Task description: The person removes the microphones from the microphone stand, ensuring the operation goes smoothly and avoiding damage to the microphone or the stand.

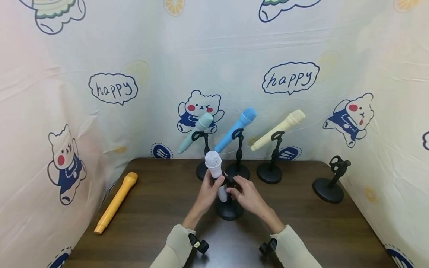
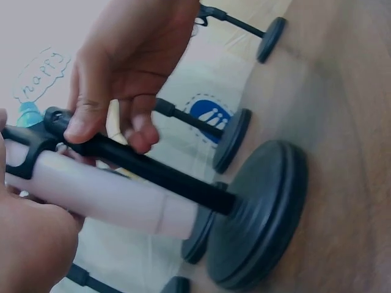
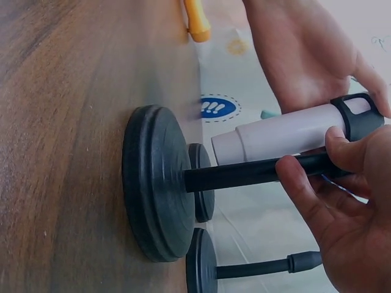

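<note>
A pale lavender-white microphone (image 1: 213, 164) leans in the clip of a black microphone stand (image 1: 229, 212), its mesh head up and its tail end beside the pole. My left hand (image 1: 207, 192) grips the microphone near the clip, below the head. On the other side, my right hand (image 1: 249, 196) pinches the upper part of the stand between thumb and fingers. The right wrist view shows the clip ring round the microphone body (image 3: 281, 135), with the right thumb and a finger on the pole. The round base (image 2: 259, 213) appears close to the table top in the left wrist view.
Behind stand three more stands holding a mint microphone (image 1: 196, 132), a blue microphone (image 1: 236, 129) and a cream microphone (image 1: 278, 130). At right is a stand with a vacant clip (image 1: 328, 189). A yellow-orange microphone (image 1: 116, 203) lies near the left edge of the brown table (image 1: 157, 216).
</note>
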The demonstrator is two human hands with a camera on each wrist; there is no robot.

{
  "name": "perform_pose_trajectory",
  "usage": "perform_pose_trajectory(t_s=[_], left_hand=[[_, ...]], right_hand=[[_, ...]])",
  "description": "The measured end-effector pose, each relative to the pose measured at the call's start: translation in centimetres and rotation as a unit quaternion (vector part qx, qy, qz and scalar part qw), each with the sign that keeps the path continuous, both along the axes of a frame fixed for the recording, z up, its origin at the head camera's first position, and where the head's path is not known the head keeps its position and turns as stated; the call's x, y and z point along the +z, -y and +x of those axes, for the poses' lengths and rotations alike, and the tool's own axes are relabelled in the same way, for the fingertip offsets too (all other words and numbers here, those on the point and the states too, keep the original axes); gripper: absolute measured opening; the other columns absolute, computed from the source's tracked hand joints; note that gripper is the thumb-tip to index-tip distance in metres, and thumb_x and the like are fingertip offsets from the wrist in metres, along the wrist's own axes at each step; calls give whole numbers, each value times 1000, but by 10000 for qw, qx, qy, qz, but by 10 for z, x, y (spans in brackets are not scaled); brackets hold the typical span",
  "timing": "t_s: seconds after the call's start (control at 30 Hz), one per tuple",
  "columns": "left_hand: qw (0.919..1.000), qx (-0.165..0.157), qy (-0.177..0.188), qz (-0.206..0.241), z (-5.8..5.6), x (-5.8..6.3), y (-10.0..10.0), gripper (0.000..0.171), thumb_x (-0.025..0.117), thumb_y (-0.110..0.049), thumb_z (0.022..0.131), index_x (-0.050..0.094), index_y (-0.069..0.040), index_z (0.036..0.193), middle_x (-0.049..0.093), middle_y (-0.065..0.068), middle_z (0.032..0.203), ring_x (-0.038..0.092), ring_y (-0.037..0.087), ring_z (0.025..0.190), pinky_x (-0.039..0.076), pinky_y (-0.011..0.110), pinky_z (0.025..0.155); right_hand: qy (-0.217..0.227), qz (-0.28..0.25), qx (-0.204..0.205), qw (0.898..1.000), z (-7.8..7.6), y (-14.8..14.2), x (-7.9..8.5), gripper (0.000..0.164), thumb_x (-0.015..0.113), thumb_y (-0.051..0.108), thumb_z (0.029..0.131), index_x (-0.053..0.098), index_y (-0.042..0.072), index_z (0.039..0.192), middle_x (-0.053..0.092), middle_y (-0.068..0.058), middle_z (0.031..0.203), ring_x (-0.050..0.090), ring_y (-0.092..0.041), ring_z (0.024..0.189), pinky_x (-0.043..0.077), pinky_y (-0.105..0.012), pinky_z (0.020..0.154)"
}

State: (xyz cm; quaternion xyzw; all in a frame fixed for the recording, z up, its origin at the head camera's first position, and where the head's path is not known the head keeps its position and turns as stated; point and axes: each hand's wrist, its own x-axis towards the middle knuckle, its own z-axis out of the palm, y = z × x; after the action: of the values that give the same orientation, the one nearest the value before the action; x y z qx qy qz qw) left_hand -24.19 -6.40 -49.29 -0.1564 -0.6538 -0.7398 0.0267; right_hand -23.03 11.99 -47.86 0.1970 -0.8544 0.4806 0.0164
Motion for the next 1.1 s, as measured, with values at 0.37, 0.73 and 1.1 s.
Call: perform_pose_trajectory(t_s=[0.37, 0.73, 1.1], left_hand=[[9967, -9, -164, -792, 5, 26, 23, 58, 67, -19, 106, 40, -10, 157, 56, 19, 152, 56, 37, 141, 42, 58, 122], [9887, 778, -493, -1181, 5, 42, 31, 51, 80, -17, 97, 59, -8, 144, 66, 15, 142, 65, 35, 124, 49, 62, 114], [9863, 924, -638, -1208, 1, 41, 30, 50, 83, -19, 95, 65, -8, 140, 70, 15, 138, 68, 35, 123, 49, 65, 112]], right_hand=[[-69, 12, -73, 9999, 2, 1, -2, 19, 70, 15, 104, 69, 13, 122, 68, -5, 108, 73, -19, 82, 63, -27, 75], [-477, 664, -7, 9967, 0, -1, 8, 25, 77, 22, 100, 70, 14, 123, 67, 0, 104, 67, -15, 87, 60, -27, 76], [-895, 575, -255, 9940, -1, 2, 13, 23, 81, 20, 96, 76, 12, 117, 74, -3, 108, 73, -13, 92, 66, -32, 83]])
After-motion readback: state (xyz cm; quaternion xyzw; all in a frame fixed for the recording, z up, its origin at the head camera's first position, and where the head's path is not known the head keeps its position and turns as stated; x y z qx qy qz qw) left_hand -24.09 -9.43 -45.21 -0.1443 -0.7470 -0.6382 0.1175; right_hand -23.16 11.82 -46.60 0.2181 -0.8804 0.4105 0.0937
